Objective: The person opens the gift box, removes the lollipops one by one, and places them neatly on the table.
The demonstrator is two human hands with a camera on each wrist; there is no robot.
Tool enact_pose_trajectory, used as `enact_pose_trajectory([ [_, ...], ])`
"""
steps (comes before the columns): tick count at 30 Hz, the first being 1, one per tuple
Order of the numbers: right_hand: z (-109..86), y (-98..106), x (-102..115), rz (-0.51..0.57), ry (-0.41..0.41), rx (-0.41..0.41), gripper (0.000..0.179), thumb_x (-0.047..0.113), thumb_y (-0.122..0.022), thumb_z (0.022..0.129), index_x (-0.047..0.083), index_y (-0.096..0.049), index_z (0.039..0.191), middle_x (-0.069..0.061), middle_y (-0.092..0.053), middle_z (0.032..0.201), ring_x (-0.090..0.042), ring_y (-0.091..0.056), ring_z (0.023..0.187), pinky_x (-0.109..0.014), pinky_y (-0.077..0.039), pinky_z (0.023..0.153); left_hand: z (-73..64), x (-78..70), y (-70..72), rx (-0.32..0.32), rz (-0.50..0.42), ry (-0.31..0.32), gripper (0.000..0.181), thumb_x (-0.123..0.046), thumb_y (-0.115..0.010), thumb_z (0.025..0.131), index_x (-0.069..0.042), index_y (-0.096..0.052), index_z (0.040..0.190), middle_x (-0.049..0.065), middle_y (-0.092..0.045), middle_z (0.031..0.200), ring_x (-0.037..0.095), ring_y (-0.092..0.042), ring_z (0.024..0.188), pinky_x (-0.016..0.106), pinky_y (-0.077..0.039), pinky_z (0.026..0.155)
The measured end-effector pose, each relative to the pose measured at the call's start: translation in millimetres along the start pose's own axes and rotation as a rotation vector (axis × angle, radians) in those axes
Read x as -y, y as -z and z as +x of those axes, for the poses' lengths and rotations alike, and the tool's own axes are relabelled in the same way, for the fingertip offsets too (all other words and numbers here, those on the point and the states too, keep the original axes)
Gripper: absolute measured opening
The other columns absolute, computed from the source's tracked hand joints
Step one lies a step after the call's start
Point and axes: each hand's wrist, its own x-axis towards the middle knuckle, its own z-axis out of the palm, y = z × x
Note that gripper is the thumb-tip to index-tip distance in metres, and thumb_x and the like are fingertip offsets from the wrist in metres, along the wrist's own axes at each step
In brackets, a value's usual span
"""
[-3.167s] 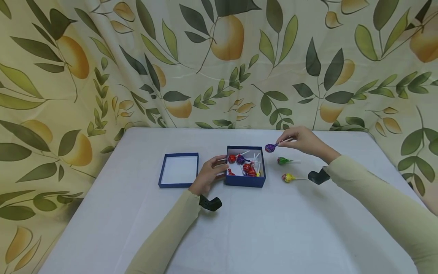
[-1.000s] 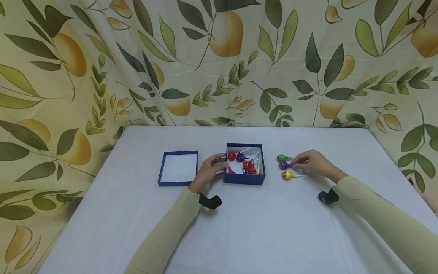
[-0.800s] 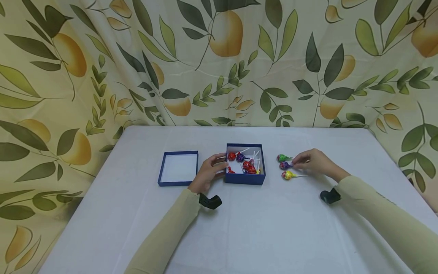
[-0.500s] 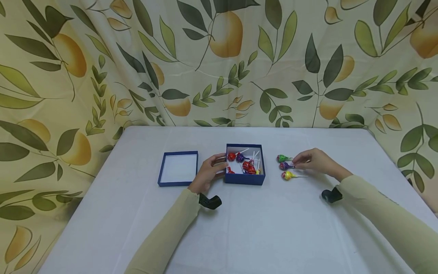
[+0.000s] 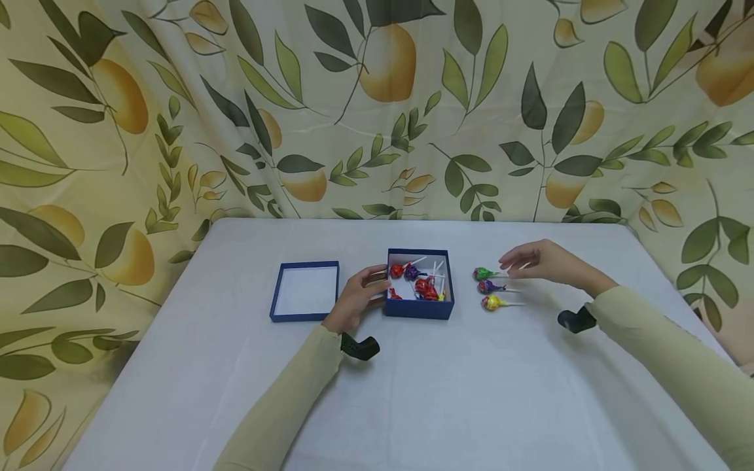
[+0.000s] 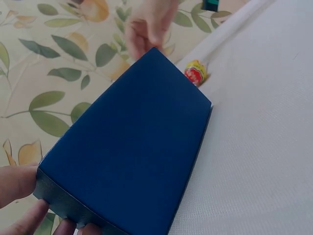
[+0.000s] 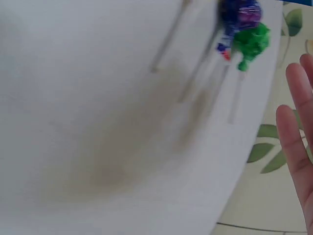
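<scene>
My left hand [image 5: 352, 299] holds the left side of a blue box [image 5: 419, 310], its thumb at the rim and its fingers [image 6: 30, 218] against the outer wall. Inside lie several wrapped lollipops, red, purple and yellow, with white sticks. To the box's right, three lollipops lie in a column on the table: a green lollipop [image 5: 482, 273], a purple lollipop [image 5: 487, 286] and a yellow lollipop [image 5: 491, 303], sticks pointing right. Above the sticks of the upper two is my right hand [image 5: 550, 263], its fingers [image 7: 296, 147] extended and holding nothing.
A blue-edged box lid [image 5: 304, 318], white inside, lies left of my left hand. White cloth covers the table [image 5: 424, 392]. A fruit-and-leaf patterned curtain [image 5: 235, 163] hangs right behind the table's far edge.
The right hand has brought the purple lollipop down between the green and yellow ones, let go of it and lifted slightly away. The left hand stays on the box.
</scene>
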Motion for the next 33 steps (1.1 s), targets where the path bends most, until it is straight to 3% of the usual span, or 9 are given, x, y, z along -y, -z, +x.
enact_pose_trajectory([
  [2,3.1,4.2,7.6,0.008,0.031,0.001,0.038,0.014,-0.070,0.084,0.001,-0.062,0.118,-0.019,-0.066,0.114,-0.005,-0.066,0.089,-0.029,-0.056,0.085,5.9,5.7,2.0,-0.006,0.000,-0.004,0.049,-0.012,-0.061,0.091,-0.014,-0.046,0.138,0.010,-0.045,0.142,0.028,-0.051,0.124,0.043,-0.045,0.104],
  [9,22.5,11.8,40.7,0.013,0.084,0.034,0.036,0.015,-0.070,0.084,0.004,-0.062,0.118,-0.016,-0.067,0.112,-0.008,-0.066,0.092,-0.023,-0.056,0.083,4.9,5.7,3.8,-0.024,0.007,-0.010,0.046,-0.012,-0.061,0.091,-0.015,-0.048,0.135,0.009,-0.048,0.139,0.027,-0.053,0.122,0.043,-0.046,0.103],
  [13,36.6,11.0,59.9,0.000,0.131,0.074,0.033,0.017,-0.071,0.083,0.007,-0.064,0.115,-0.010,-0.069,0.108,-0.015,-0.066,0.096,-0.024,-0.056,0.084,5.3,5.5,3.7,-0.035,0.003,-0.004,0.046,-0.012,-0.062,0.090,-0.015,-0.049,0.134,0.009,-0.050,0.138,0.025,-0.054,0.119,0.041,-0.047,0.101],
  [20,63.1,2.0,86.6,-0.020,0.216,0.159,0.030,0.016,-0.072,0.083,0.006,-0.067,0.110,-0.011,-0.069,0.107,-0.020,-0.066,0.097,-0.027,-0.056,0.084,6.4,5.2,1.9,-0.035,-0.004,0.004,0.046,-0.012,-0.063,0.090,-0.016,-0.050,0.134,0.008,-0.050,0.138,0.024,-0.055,0.118,0.040,-0.048,0.101],
  [27,85.4,-15.1,98.4,-0.009,0.274,0.254,0.023,0.005,-0.068,0.084,0.000,-0.068,0.106,-0.017,-0.068,0.107,-0.023,-0.065,0.099,-0.035,-0.056,0.087,8.5,6.5,2.3,-0.025,-0.006,0.001,0.047,-0.012,-0.062,0.090,-0.015,-0.049,0.135,0.010,-0.050,0.138,0.025,-0.054,0.119,0.042,-0.047,0.102],
  [33,100.3,-30.7,97.2,-0.035,0.285,0.293,0.017,0.004,-0.070,0.082,0.000,-0.070,0.099,-0.014,-0.070,0.102,-0.020,-0.065,0.093,-0.035,-0.056,0.086,7.3,5.3,1.4,-0.031,-0.016,0.009,0.046,-0.012,-0.062,0.090,-0.015,-0.049,0.135,0.009,-0.049,0.139,0.025,-0.054,0.119,0.041,-0.047,0.102],
])
